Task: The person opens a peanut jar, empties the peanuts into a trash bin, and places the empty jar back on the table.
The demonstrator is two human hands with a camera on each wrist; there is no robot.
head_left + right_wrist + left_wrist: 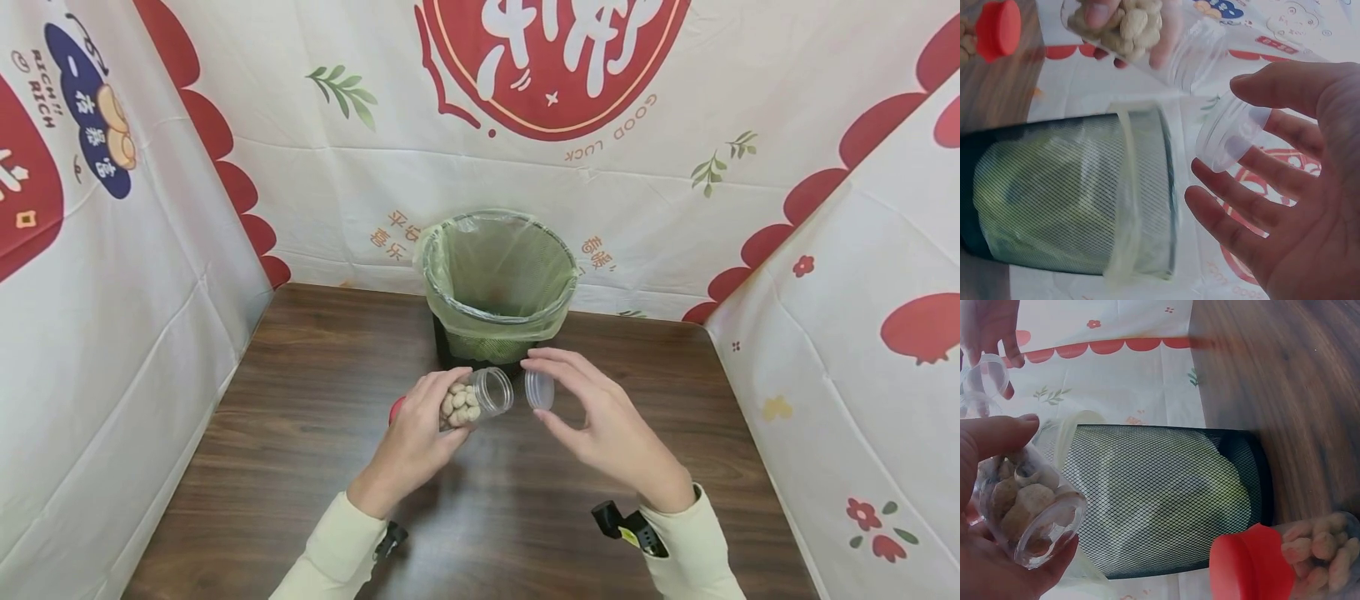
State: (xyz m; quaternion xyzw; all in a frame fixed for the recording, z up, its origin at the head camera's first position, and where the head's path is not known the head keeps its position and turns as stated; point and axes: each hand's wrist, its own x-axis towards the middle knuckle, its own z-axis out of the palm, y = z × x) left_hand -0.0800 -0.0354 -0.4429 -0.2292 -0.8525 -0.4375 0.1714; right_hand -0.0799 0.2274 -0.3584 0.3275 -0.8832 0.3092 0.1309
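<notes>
My left hand (412,446) grips a clear plastic jar (495,392), tipped on its side with its uncapped mouth facing right. Pale, rounded nut-like pieces (460,407) lie inside it, away from the mouth. Between thumb and fingers, my right hand (611,429) pinches a clear round lid (539,389). The lid stands on edge, a small gap from the jar's mouth. Both hands are above the table, just in front of a mesh bin. In the right wrist view, the lid (1225,137) is level with the bin's rim, and the jar's threaded neck (1200,56) shows.
The black mesh bin (1160,494), lined with a greenish plastic bag (498,250), stands against the back cloth (300,208). On the wooden table (300,467), a red-capped jar (1241,565) of peanuts is mostly hidden behind my left hand in the head view. Printed cloth walls enclose three sides.
</notes>
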